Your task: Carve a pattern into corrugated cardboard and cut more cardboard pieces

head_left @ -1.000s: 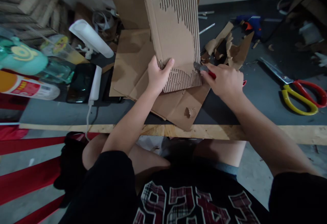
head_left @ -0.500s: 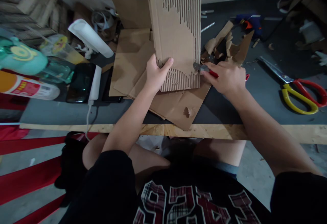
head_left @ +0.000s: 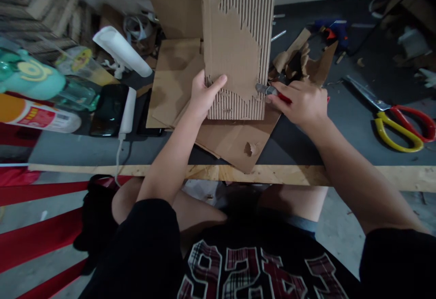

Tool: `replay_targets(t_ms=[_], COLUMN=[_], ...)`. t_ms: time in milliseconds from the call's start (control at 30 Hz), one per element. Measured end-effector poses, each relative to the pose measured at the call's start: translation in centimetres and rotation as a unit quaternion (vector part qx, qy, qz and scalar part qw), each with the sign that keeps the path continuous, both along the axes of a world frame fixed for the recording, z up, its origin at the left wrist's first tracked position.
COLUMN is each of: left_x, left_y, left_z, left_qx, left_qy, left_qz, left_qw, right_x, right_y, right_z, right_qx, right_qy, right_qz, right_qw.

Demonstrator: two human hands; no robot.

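A long piece of corrugated cardboard point(head_left: 233, 49) is held tilted up over the table, its face paper partly peeled so that ridges show at the top, right side and bottom. My left hand point(head_left: 204, 93) grips its lower left edge, thumb on the front and the other fingers hidden behind. In my right hand point(head_left: 301, 103) is a red-handled utility knife point(head_left: 269, 89). Its blade lies against the cardboard, at the ragged edge of the remaining paper near the lower right. Under the piece lie several flat cardboard sheets point(head_left: 235, 140).
Scissors point(head_left: 391, 112) with red and yellow handles lie at the right. Torn cardboard scraps point(head_left: 315, 62) and a blue glue gun point(head_left: 334, 31) are behind my right hand. Left are a phone point(head_left: 109, 110), a white-capped bottle point(head_left: 44, 115) and a green bottle point(head_left: 37, 76).
The cardboard's lower end has swung slightly left with my left hand, and its top leans further right. The knife blade now reaches a little further left over the cardboard.
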State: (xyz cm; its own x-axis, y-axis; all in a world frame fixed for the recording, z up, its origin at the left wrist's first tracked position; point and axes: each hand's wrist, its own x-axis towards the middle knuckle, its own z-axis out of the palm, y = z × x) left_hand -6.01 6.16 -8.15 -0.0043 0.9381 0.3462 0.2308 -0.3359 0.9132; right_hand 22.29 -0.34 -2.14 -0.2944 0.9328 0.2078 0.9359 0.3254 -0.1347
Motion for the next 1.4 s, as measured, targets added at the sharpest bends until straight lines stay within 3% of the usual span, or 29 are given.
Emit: replay_targets(t_ms=[167, 633, 800, 1000, 1100, 1400], left_x=[0.5, 0.2, 0.5, 2.2, 2.6, 1.6], left_y=[-0.5, -0.5, -0.6, -2.2, -2.7, -1.8], left_z=[0.1, 0.3, 0.0, 0.1, 0.6, 0.6], left_qx=[0.005, -0.005, 0.036, 0.054, 0.06, 0.046], left_qy=[0.027, 0.004, 0.041, 0.077, 0.061, 0.01], left_qz=[-0.008, -0.024, -0.016, 0.037, 0.053, -0.009], left_qw=[1.0, 1.0, 0.998, 0.995, 0.995, 0.999], right_x=[-0.1, 0.2, -0.8, -1.7, -1.4, 0.2], right_y=[0.0, -0.1, -0.7, -1.3, -1.2, -0.3], right_z=[0.0, 0.0, 0.4, 0.9, 0.8, 0.1], right_qx=[0.011, 0.007, -0.007, -0.027, -0.005, 0.058], right_qy=[-0.013, 0.021, 0.002, -0.004, 0.007, 0.042], right_qz=[-0.036, -0.018, -0.074, -0.123, -0.115, -0.039], right_qw=[0.999, 1.0, 0.997, 0.992, 0.993, 0.997])
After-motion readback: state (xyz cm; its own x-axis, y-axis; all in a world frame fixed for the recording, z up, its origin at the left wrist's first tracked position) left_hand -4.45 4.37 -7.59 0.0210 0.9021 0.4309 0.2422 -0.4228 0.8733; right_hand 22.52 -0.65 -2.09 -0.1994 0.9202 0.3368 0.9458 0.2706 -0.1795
